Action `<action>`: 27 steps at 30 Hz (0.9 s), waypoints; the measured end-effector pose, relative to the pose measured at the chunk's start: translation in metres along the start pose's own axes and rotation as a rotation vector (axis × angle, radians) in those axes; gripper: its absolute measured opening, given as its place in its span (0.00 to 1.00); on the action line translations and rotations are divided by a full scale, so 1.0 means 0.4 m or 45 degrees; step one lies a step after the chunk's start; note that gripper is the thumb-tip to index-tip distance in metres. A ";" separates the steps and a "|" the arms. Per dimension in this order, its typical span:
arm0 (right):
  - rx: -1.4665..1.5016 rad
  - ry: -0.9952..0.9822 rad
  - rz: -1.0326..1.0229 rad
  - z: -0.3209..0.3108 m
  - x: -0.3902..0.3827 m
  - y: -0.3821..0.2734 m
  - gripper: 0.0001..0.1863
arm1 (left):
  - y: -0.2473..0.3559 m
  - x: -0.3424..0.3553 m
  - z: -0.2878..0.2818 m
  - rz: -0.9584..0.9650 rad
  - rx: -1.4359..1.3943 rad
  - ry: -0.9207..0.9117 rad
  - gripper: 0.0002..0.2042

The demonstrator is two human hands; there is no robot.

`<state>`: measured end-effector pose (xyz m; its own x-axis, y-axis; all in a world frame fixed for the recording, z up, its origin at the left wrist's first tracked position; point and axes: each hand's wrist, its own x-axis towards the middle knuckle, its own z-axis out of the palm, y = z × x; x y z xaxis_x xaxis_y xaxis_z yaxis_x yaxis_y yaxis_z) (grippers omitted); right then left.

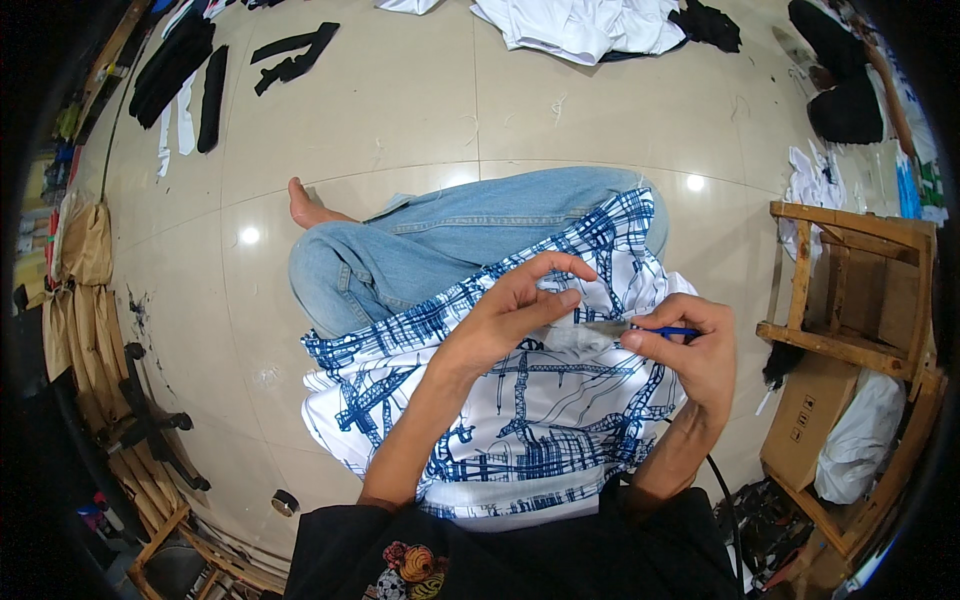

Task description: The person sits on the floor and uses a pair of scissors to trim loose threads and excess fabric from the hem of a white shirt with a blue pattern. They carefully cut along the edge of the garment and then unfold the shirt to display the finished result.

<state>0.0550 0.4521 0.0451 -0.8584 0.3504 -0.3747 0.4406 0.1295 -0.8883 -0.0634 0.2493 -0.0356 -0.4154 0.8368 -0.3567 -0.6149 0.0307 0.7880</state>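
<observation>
My left hand (515,310) has its index finger and thumb curved apart; its lower fingers are curled out of sight at a greyish translucent piece (575,342), too unclear to name. My right hand (690,355) grips a small blue-handled tool (672,331), its grey tip pointing left at that piece. Beneath both hands, white fabric with a blue crane-and-grid print (530,420) lies across the lap over light blue jeans (430,225). Part of the fabric is hidden by my forearms.
White garments (570,20) and black strips (295,62) lie on the tiled floor ahead. At right stand a wooden stool (850,225), a cardboard box (805,415) and a white bag (858,435). At left are a black wheeled chair base (150,430) and brown paper bundles (85,330).
</observation>
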 end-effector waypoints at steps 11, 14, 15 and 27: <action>0.333 0.314 -0.141 0.024 0.008 0.039 0.14 | 0.016 -0.005 0.006 0.017 0.007 0.041 0.14; 0.382 0.266 -0.148 0.047 0.003 0.033 0.13 | 0.008 -0.005 0.009 0.042 0.040 0.063 0.14; 0.330 0.227 -0.128 0.046 0.000 0.039 0.13 | 0.005 -0.005 0.009 0.059 0.058 0.071 0.14; 0.218 0.082 0.057 0.009 -0.048 0.083 0.13 | -0.020 0.013 -0.020 0.006 0.068 -0.051 0.16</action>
<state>0.0852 0.4463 0.0219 -0.8181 0.4114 -0.4018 0.4219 -0.0455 -0.9055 -0.0659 0.2491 -0.0479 -0.3900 0.8583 -0.3335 -0.5757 0.0554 0.8158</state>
